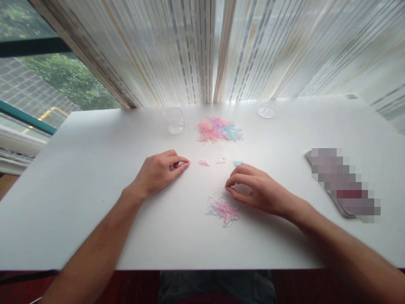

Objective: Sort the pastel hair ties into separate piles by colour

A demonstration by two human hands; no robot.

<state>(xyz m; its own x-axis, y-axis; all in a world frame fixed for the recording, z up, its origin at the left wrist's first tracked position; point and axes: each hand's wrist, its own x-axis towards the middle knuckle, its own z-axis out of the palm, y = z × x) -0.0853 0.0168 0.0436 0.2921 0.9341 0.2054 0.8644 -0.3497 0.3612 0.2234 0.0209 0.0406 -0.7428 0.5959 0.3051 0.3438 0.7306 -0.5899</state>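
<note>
My left hand rests on the white table with thumb and forefinger pinched together; a tiny pinkish bit shows at the tips, too small to name. My right hand pinches a thin pale pink rubber band. Just below those fingertips lies a loose pile of pastel rubber bands. Between the hands sit a small pink bunch, a few pale yellowish bands and a small blue bunch, the last close to my right knuckles. Farther back spreads a larger pile of pink, purple and blue bands.
A clear plastic tub stands at the back left of the large pile. Its round clear lid lies at the back right. A phone, its screen blurred out, is on the table's right side. Striped curtains hang behind the table.
</note>
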